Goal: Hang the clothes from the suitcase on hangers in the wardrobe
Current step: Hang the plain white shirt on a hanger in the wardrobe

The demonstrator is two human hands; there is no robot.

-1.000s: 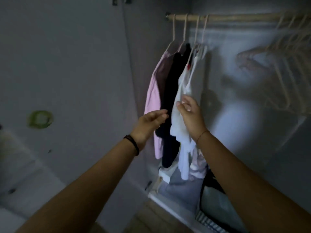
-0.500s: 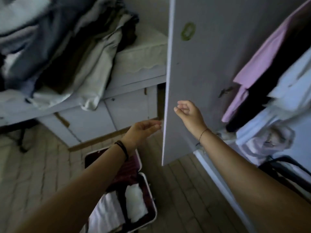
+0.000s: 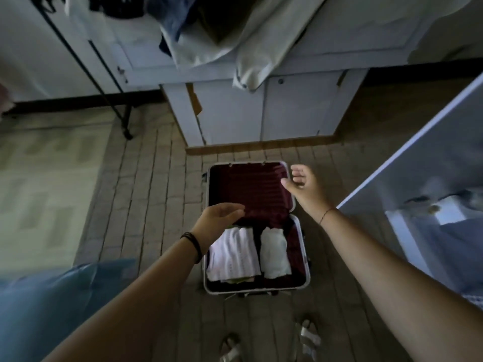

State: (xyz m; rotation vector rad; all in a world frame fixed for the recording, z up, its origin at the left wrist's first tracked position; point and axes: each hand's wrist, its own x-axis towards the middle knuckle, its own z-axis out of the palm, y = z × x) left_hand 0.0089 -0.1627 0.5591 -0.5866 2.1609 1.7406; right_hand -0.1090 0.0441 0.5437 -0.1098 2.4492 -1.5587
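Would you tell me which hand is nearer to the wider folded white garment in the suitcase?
Left. The left hand hovers at the far edge of the wider folded white garment; the right hand is farther, by the rim of the suitcase lid.

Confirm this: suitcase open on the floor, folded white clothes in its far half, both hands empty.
Wrong half. The head view shows the folded white clothes in the near half of the suitcase. The rest holds.

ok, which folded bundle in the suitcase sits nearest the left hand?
The wide ribbed bundle, just below the left hand; the narrower plain roll lies further right.
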